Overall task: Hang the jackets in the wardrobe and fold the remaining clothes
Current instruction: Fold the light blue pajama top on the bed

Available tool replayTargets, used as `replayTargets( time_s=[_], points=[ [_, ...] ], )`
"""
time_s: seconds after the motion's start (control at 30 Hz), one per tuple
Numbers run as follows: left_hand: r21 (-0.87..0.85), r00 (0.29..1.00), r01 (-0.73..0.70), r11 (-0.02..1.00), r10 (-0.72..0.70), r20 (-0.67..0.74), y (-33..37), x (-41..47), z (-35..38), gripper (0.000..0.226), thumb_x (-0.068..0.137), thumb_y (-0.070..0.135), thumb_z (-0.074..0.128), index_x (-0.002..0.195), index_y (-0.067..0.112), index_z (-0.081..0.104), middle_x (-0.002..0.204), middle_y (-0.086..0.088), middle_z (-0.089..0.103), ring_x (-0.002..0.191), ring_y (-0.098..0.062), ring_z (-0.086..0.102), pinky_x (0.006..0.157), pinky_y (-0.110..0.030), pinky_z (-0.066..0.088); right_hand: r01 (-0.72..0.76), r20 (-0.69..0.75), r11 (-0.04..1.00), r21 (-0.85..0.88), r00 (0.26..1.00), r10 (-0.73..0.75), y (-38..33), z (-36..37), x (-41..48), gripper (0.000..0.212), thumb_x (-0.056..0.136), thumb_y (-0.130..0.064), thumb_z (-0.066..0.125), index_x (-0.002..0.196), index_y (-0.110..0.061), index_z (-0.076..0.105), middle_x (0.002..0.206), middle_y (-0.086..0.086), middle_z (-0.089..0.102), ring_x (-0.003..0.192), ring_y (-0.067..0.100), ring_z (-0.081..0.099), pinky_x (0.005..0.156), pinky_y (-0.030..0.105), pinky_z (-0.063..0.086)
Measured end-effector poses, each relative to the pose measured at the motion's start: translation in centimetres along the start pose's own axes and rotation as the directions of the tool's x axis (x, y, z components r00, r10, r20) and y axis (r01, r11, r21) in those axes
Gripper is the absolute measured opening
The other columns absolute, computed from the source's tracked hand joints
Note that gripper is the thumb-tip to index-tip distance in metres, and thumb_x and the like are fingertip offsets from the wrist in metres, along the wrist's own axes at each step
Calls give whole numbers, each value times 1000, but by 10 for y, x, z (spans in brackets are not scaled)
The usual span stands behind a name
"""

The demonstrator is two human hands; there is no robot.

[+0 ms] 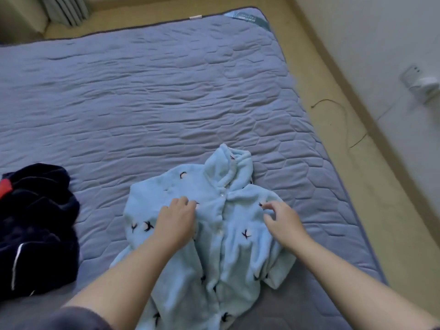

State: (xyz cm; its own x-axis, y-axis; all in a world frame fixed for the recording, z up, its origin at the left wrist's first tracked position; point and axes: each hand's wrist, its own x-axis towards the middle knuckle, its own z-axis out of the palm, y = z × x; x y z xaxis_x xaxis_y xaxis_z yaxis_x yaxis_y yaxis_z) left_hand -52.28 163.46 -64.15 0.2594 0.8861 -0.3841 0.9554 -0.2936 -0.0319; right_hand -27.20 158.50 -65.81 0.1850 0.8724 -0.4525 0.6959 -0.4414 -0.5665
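Observation:
A light blue fleece pyjama top (221, 234) with small dark bird marks lies face up on the bed, buttoned down the middle, collar pointing away from me. My left hand (176, 220) rests on its left chest, fingers curled against the fabric. Over the right chest my right hand (282, 222) hovers or lightly touches, its fingers bent and apart. Neither hand lifts the cloth. A dark navy garment (35, 225) with a white stripe and a red patch lies crumpled at the left edge.
The bed carries a grey-blue quilted mattress pad (142, 103). A beige floor strip (338, 120) with a thin cord runs along the right side, next to a white wall with a plugged socket (419, 81). A curtain (64, 8) hangs at the far left.

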Motion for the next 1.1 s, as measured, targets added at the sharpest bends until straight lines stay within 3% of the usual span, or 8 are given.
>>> replayTargets(
  time_s=[0.13, 0.3, 0.4, 0.47, 0.57, 0.73, 0.93, 1.1],
  points=[
    [-64, 991, 106, 992, -111, -81, -18, 77, 12, 50, 92, 16, 43, 141, 16, 33, 149, -10, 28, 135, -26, 28, 100, -43, 34, -99, -80, 985, 141, 991, 111, -7, 13, 74, 42, 92, -15, 50, 133, -9, 49, 133, 12, 55, 118, 30, 53, 97, 31, 38],
    [25, 968, 176, 984, -178, 178, -39, 124, 49, 106, 80, 66, 54, 152, 19, -10, 158, -10, 11, 147, -29, 1, 111, -64, 1, -346, 216, 930, 122, 924, 315, -5, 36, 116, 83, 79, -33, 68, 147, -11, 26, 144, 11, 43, 127, 27, 47, 98, 31, 42],
    [71, 989, 123, 990, -128, 72, -45, 123, 58, 60, 82, 57, 53, 122, 15, 39, 113, -4, 58, 118, -26, 50, 110, -53, 15, -308, 287, 950, 53, 916, 281, 6, 42, 114, 26, 76, -28, 68, 99, -17, 64, 104, 6, 65, 91, 19, 61, 64, 24, 46],
    [70, 994, 28, 997, -20, -105, -45, 112, 50, 15, 88, 32, 50, 91, 18, 45, 94, -4, 63, 95, -27, 57, 89, -36, 29, -195, 199, 974, 112, 965, 170, 8, 40, 105, 5, 76, -21, 63, 72, -21, 59, 83, -1, 65, 81, 19, 59, 63, 27, 45],
    [-166, 962, -126, 978, 80, -260, -51, 92, 29, 8, 85, 10, 55, 79, 8, 51, 83, -11, 54, 82, -30, 50, 70, -35, 29, -77, 1, 996, 54, 997, 78, -3, 17, 86, 9, 79, -23, 57, 82, -16, 60, 84, -1, 66, 88, 24, 59, 83, 38, 48],
    [-496, 953, -114, 861, -46, -300, -74, 48, -63, 17, 94, 22, 46, 83, 17, 35, 61, -1, 46, 62, -31, 46, 55, -38, 31, 94, -119, 982, 166, 990, -75, -51, -57, 50, 17, 88, -16, 55, 93, 0, 62, 90, 14, 67, 90, 30, 60, 75, 36, 45],
    [-6, 956, -214, 977, 208, -207, -127, -54, -199, 62, 67, 80, 52, 101, 31, 36, 72, 5, 57, 72, -28, 60, 55, -33, 33, 268, -112, 959, 87, 960, -258, -115, -159, -51, 16, 86, -18, 65, 78, -6, 59, 73, 6, 62, 72, 19, 54, 65, 34, 39],
    [324, 918, -241, 915, 323, -231, -142, -163, -291, 45, 85, 66, 44, 117, 34, 45, 106, 10, 64, 95, -22, 64, 64, -32, 42, 351, -99, 936, -34, 931, -352, -165, -244, -154, 32, 83, -26, 70, 72, 0, 55, 63, 2, 48, 62, 15, 44, 61, 34, 33]
  ],
)
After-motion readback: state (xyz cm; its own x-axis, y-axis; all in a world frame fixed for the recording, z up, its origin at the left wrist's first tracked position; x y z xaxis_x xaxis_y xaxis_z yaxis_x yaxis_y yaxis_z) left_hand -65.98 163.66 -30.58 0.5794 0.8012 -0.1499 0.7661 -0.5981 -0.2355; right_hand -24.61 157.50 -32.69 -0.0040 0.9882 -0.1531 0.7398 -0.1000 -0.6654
